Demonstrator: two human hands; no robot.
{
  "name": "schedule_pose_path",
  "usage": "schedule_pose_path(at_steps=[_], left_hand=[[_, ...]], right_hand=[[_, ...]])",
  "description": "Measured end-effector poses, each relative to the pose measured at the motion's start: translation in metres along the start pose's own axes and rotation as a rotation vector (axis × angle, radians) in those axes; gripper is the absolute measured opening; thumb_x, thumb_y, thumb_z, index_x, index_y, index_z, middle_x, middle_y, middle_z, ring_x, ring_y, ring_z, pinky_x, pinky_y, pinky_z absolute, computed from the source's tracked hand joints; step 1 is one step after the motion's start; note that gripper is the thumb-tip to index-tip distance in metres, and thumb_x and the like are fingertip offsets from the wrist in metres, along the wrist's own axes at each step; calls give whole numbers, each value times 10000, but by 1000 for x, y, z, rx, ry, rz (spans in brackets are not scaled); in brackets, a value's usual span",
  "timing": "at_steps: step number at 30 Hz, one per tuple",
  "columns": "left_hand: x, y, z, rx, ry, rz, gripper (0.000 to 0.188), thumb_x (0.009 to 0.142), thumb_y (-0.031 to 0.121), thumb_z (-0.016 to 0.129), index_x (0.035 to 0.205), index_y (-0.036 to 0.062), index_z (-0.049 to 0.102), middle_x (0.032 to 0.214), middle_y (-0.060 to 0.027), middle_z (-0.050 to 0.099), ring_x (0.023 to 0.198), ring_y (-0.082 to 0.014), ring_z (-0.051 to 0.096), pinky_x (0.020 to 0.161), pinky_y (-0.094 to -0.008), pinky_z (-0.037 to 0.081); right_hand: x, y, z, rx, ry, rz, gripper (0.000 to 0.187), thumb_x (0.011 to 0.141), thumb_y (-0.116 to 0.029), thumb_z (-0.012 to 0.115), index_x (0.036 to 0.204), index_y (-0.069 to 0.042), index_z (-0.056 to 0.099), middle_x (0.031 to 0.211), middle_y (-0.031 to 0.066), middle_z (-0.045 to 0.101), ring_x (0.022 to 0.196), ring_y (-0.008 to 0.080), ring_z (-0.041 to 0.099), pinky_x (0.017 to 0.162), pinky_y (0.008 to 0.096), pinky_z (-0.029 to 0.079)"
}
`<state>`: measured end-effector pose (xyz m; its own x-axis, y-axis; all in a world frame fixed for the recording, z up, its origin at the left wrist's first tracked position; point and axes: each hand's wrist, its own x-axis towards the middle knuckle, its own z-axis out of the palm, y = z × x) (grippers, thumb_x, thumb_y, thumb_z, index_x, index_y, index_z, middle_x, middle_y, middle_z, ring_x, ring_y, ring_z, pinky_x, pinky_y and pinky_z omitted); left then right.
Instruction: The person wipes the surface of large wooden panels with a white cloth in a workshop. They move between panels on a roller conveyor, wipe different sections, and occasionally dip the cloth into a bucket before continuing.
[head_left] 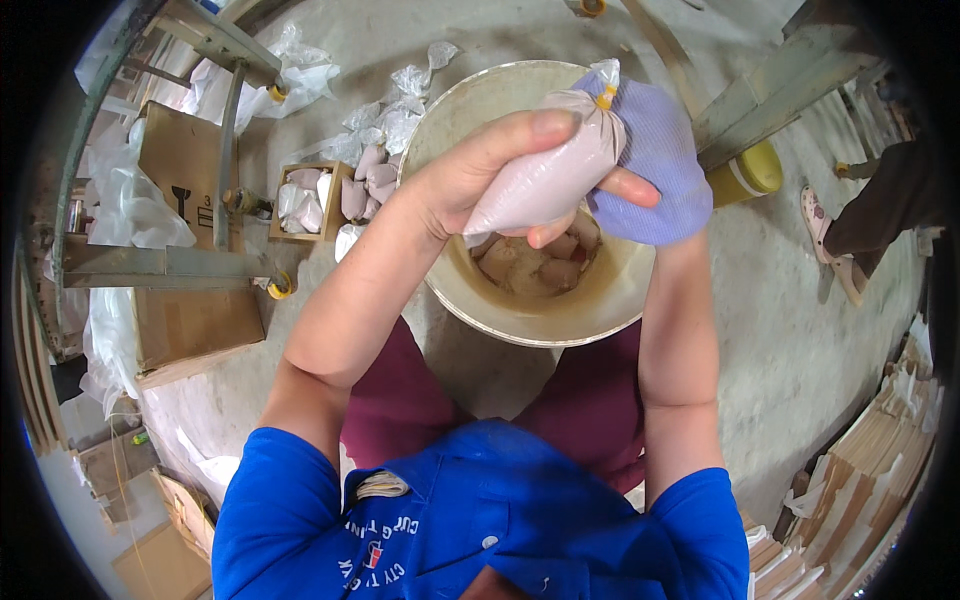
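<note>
My left hand (470,170) is closed around a clear plastic bag (545,170) of pale pink filling, held tilted above a large round tub. A yellow band (606,97) cinches the bag's neck, at its upper right end. My left thumb lies on top and the fingers reach under it. A purple ribbed cloth, like a mitt (655,170), covers my right hand and hides its fingers. It is right beside the bag's tied end. Below, the cream-coloured tub (450,270) contains several pinkish pieces (560,268) in cloudy liquid.
Left of the tub, a small wooden crate (306,236) and the floor beside it hold more filled bags (372,182). Wheeled metal frames (170,265) stand left and upper right. A cardboard box (185,170) and crumpled plastic lie left. Another person's foot (820,225) and stacked cardboard (865,470) are right.
</note>
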<state>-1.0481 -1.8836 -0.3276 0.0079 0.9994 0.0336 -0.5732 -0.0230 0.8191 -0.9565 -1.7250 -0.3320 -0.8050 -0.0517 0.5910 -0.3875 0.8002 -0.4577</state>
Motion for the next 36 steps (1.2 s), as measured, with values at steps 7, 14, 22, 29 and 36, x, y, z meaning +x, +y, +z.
schedule_pose_path(at_steps=[7, 14, 22, 29, 36], left_hand=[[8, -12, 31, 344, 134, 211, 370, 813, 168, 679, 1079, -17, 499, 872, -135, 635, 647, -152, 632, 506, -254, 517], [16, -11, 13, 342, 759, 607, 719, 911, 609, 325, 1254, -15, 427, 1207, -141, 529, 1039, -222, 569, 853, -333, 476], [16, -15, -6, 917, 611, 690, 565, 822, 387, 611, 1215, 21, 435, 1069, -104, 547, 1001, -193, 532, 884, -333, 413], [17, -11, -7, 861, 441, 801, 610, 638, 283, 833, 1099, 39, 518, 1028, -82, 569, 974, -178, 547, 863, -314, 425], [18, -4, 1, 1338, 734, 1086, 530, 599, 326, 846, 998, 87, 593, 898, -14, 625, 850, -178, 584, 805, -309, 443]], right_hand=[[-14, 11, 13, 474, 458, 336, 205, 737, -143, 592, 914, -46, 558, 866, 77, 554, 788, 200, 539, 670, 307, 445], [2, -8, 1, -473, 328, -38, 245, 802, -174, 577, 1009, -49, 544, 938, 85, 552, 859, 196, 535, 754, 311, 438], [-8, -6, 19, -391, 364, -11, 321, 781, -209, 624, 1043, -44, 537, 958, 93, 552, 867, 216, 538, 774, 318, 437], [-7, -10, 4, 396, 319, -7, 409, 770, -257, 672, 1068, -21, 520, 994, 77, 551, 895, 196, 541, 793, 307, 441], [7, -15, 2, 600, 187, 16, 584, 727, -241, 708, 1206, -3, 472, 1125, 115, 552, 1013, 216, 549, 884, 321, 436]])
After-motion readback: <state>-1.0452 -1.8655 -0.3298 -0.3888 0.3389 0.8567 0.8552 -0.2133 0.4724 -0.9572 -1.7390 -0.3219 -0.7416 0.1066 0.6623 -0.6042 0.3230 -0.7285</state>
